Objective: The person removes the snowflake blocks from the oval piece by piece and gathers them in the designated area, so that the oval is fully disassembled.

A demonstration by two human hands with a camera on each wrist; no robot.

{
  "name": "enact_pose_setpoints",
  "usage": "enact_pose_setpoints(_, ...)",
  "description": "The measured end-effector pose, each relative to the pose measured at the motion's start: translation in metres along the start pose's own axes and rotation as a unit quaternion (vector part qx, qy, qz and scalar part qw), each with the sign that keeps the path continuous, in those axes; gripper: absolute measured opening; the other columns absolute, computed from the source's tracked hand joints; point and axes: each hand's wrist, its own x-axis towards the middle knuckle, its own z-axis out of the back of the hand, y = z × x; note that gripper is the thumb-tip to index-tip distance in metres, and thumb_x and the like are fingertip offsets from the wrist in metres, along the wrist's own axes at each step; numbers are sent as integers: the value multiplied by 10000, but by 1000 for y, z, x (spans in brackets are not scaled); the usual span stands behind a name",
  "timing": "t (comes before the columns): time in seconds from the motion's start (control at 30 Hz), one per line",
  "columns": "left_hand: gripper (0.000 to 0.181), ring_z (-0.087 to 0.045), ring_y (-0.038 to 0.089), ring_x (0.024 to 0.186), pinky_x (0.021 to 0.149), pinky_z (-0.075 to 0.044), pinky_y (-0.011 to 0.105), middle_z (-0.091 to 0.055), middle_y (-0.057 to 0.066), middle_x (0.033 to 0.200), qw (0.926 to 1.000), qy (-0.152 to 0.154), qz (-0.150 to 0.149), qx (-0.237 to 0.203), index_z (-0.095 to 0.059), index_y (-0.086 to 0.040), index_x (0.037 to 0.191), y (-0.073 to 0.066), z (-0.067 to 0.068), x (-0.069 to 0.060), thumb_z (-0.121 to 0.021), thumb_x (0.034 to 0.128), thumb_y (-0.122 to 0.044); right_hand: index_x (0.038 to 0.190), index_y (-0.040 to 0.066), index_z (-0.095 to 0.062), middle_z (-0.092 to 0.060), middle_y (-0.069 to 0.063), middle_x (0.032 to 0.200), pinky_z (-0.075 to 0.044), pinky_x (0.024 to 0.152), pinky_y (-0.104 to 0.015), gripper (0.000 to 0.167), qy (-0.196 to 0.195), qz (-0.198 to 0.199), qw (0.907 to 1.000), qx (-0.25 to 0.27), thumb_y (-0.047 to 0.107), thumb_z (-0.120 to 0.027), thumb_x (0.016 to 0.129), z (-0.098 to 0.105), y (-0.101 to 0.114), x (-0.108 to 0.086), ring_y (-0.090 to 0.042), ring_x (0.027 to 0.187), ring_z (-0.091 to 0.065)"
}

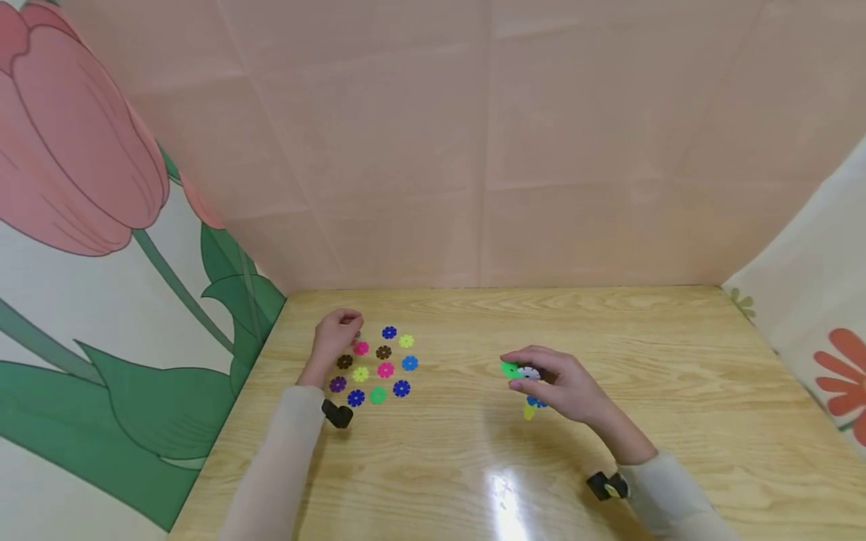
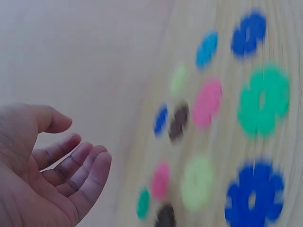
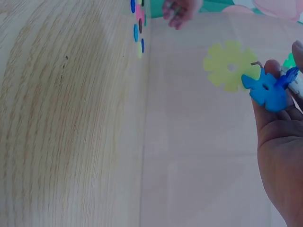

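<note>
My left hand (image 1: 336,334) hovers over the far left corner of a group of flower-shaped plastic discs. In the left wrist view its fingers (image 2: 90,182) are loosely bent, apart from the thumb, with nothing between them. Closest to it in the head view is a pink disc (image 1: 361,348). Over to the right, my right hand (image 1: 564,383) pinches a chain of joined discs above the table. The chain has a green disc (image 1: 511,370), a white disc (image 1: 529,373), a blue disc (image 3: 267,90) and a yellow disc (image 3: 229,66). Fingers partly cover the green and white ones.
Several loose discs lie flat on the wooden table (image 1: 446,451), among them a blue disc (image 1: 402,388), a green disc (image 1: 378,394) and a brown disc (image 1: 383,352). A pink backdrop (image 1: 406,150) rises behind the table, and flower-printed cloths stand at both sides.
</note>
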Motion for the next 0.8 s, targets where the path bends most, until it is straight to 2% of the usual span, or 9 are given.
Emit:
enact_pose_setpoints(0.17, 329, -674, 304, 979, 777, -589, 380, -671, 113, 1161, 9969, 190, -756, 91, -655, -85, 1263, -30, -15, -23, -614, 1013, -296, 1274, 41, -672, -683, -82, 1098, -559, 629, -241, 409, 58, 128, 9999, 41, -99, -698, 890, -2, 1, 2, -73, 805, -631)
enact_pose_setpoints(0.37, 277, -644, 192, 887, 668, -546, 297, -692, 34, 1114, 9910, 425, -1264, 89, -692, -142, 1212, -58, -33, -51, -645, 1001, -314, 1306, 0, -650, -675, -157, 1141, -553, 648, -230, 422, 175, 407, 9990, 28, -125, -661, 903, -4, 4, 5, -77, 826, -623)
enact_pose_setpoints(0.5, 246, -638, 170, 877, 672, -568, 335, -696, 6, 1092, 9850, 725, -1554, -172, -706, -152, 1183, -70, -48, -70, -660, 995, -305, 1329, -10, -631, -676, -187, 1182, -566, 772, -208, 452, 206, 461, 9987, -21, -111, -686, 892, -6, 7, 6, -96, 921, -654)
enact_pose_setpoints(0.6, 227, -642, 179, 908, 722, -596, 391, -697, 6, 1085, 9788, 1026, -1734, -379, -710, -145, 1160, -76, -60, -83, -658, 999, -296, 1311, -3, -645, -693, -175, 1194, -557, 856, -200, 448, 130, 304, 9993, -156, -68, -729, 876, -7, 7, 7, -91, 984, -673)
enact_pose_setpoints(0.7, 237, -654, 206, 905, 741, -607, 416, -698, 18, 1060, 9729, 1323, -1827, -505, -706, -117, 1153, -84, -71, -95, -657, 1001, -292, 1259, 0, -674, -713, -146, 1175, -559, 848, -197, 403, 6, -31, 9997, -251, -21, -763, 867, -9, 6, 8, -67, 980, -683)
enact_pose_setpoints(0.8, 260, -666, 216, 876, 717, -603, 381, -700, 2, 1016, 9690, 1560, -1839, -529, -706, -117, 1148, -92, -80, -104, -656, 999, -324, 1212, -2, -693, -728, -123, 1148, -568, 825, -204, 371, -115, -333, 9989, -318, 18, -792, 854, -11, 7, 10, -59, 963, -691)
